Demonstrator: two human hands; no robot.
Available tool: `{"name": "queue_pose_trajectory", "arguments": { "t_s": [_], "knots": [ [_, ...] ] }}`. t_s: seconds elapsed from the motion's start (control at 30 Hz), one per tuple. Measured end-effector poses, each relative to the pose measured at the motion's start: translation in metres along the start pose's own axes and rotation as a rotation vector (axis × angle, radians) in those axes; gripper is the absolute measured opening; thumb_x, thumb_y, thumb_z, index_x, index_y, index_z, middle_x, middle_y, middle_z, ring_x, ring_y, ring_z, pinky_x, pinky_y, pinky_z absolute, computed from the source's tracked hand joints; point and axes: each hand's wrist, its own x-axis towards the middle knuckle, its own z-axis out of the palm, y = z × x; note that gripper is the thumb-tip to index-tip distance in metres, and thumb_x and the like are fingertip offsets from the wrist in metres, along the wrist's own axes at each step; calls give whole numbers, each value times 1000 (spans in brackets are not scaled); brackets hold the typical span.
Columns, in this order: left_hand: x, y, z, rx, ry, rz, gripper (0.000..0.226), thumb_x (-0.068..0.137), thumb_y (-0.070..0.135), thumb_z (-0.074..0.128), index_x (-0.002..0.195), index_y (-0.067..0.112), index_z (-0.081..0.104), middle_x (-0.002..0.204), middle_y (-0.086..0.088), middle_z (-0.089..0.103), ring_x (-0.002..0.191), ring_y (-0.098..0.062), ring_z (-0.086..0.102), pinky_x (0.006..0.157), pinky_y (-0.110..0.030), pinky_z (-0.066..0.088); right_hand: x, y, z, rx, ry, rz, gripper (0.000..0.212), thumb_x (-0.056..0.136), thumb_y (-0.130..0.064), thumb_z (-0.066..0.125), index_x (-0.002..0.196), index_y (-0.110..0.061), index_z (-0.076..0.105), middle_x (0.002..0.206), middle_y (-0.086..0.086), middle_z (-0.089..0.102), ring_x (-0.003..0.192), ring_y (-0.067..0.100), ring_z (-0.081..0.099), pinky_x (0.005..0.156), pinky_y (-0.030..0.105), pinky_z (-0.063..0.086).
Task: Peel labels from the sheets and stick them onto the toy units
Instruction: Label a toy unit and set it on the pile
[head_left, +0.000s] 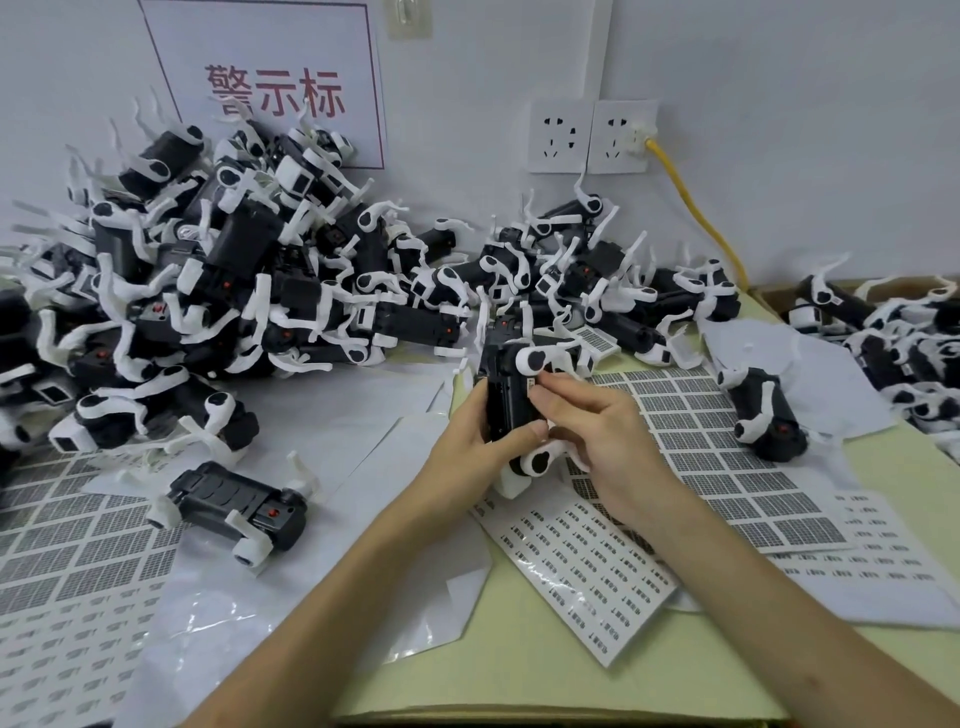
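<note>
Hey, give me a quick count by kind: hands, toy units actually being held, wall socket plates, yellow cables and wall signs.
hands: 2, left hand and right hand
toy unit, held: 1
socket plates: 2
yellow cable: 1
wall sign: 1
total: 7

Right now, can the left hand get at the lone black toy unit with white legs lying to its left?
Probably, once freed: the left hand has its grip on another black-and-white toy unit, but only flat white paper lies between it and the lone black toy unit.
</note>
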Motion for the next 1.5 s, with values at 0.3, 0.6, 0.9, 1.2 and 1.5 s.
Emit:
{"name": "queue_pose_trajectory", "arguments": {
  "t_s": [0.3,0.6,0.9,1.2,1.5],
  "knots": [
    [3,2,1,-154,28,-151,41,83,31,76,120,14,69,111,-10,77,100,-25,74,84,-37,60,5,3,-4,-102,117,-61,32,96,1,61,90,-22,83,98,4,80,96,19,76,79,27,59],
    [4,10,-13,-327,-154,-305,75,94,69,46,112,4,78,86,-19,69,75,-33,68,76,-39,47,18,-31,-45,-174,-134,-139,55,83,5,47,120,-24,75,130,0,70,118,17,64,98,39,50],
    [5,9,-21,-519,-4,-423,80,96,72,34,129,7,66,120,-29,72,84,-39,73,76,-45,58,10,-38,-52,-478,-362,-64,42,91,8,66,129,-8,63,122,9,71,110,16,69,90,27,57],
    [10,4,-29,-428,70,-263,72,99,69,31,134,14,63,128,-11,73,102,-40,75,79,-52,61,22,-43,-59,6,-108,30,22,86,-8,64,107,-1,69,97,15,67,72,21,67,56,30,57],
    [12,6,-29,-426,119,-176,62,103,61,32,119,13,66,120,-17,75,91,-38,77,66,-40,66,19,-55,-101,1110,70,-240,45,103,-17,43,145,-3,51,141,19,61,121,34,66,98,41,49]
  ]
}}
